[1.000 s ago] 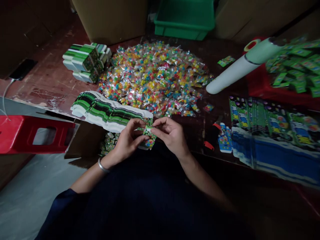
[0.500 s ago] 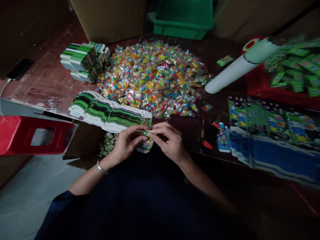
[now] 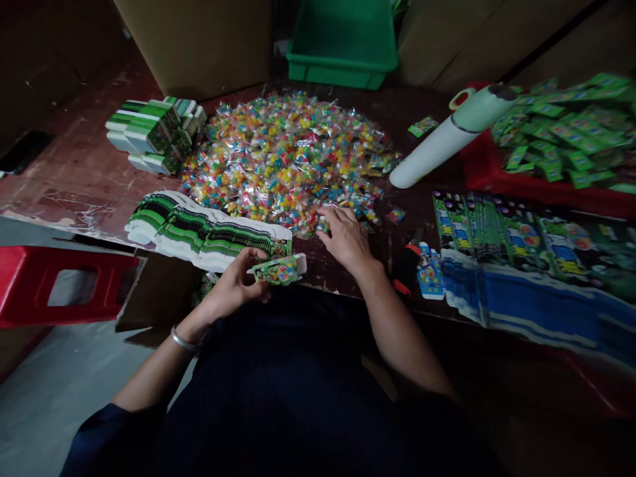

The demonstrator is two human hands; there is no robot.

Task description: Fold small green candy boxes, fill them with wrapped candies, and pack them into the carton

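Note:
My left hand (image 3: 239, 281) is closed on a small green printed candy box (image 3: 277, 270), thumb and fingers at its left end. The box lies tilted in the air above the table's front edge, its white end flap open toward the right. My right hand (image 3: 346, 240) rests at the near edge of a heap of clear candy packets (image 3: 293, 159), thumb and index finger apart and fingertips at the packets. Behind the left hand a fanned row of flat green-and-white cartons (image 3: 199, 228) lies along the table's edge.
Stacked bundled cartons (image 3: 149, 132) stand at back left, a green bin (image 3: 342, 63) behind the heap. Rightward are a white roll (image 3: 447, 142), a red-and-black cutter (image 3: 406, 262), a blue carton (image 3: 430, 273), printed sheets (image 3: 527, 265) and a red tray (image 3: 489, 169). A red stool (image 3: 24, 281) stands left.
My right hand has left the box and moved up and right to the candy heap. My left hand keeps the box, now turned with its open end to the right. The view has shifted slightly.

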